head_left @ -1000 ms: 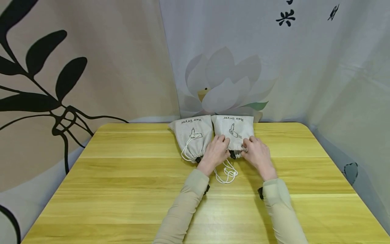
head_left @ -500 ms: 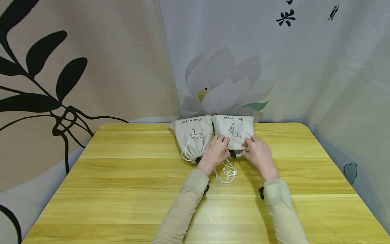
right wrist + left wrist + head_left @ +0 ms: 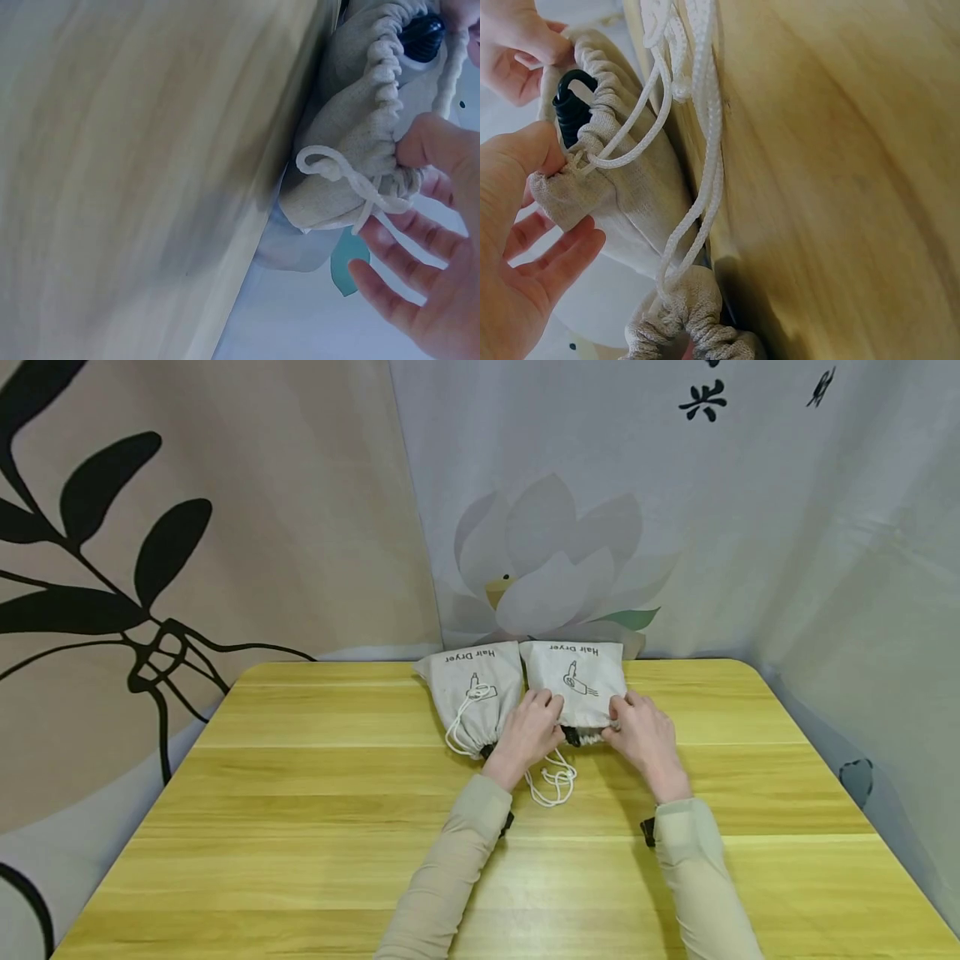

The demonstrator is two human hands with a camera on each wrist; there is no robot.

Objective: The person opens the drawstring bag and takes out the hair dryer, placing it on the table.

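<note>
Two beige cloth drawstring bags printed "Hair Dryer" lie side by side at the table's back edge. My left hand [image 3: 531, 731] pinches one side of the mouth of the right-hand drawstring bag [image 3: 576, 681]; my right hand [image 3: 643, 737] pinches the opposite side. Between them the gathered mouth is spread, and in the left wrist view a black ribbed cord end [image 3: 571, 118] shows inside it. White drawstring [image 3: 555, 781] trails from the bag onto the table. Just left of my left hand, the other drawstring bag [image 3: 457, 693] has its neck drawn in, its white cord lying across its front.
The wooden table [image 3: 300, 827] spreads out in front of and to both sides of the bags. Behind it hangs a printed curtain [image 3: 300, 527] with leaves and a lotus, close to the back edge.
My right hand has shifted slightly to the right, stretching the bag's mouth wider. The loose white drawstring has slid a little left. My left hand stays nearly in place.
</note>
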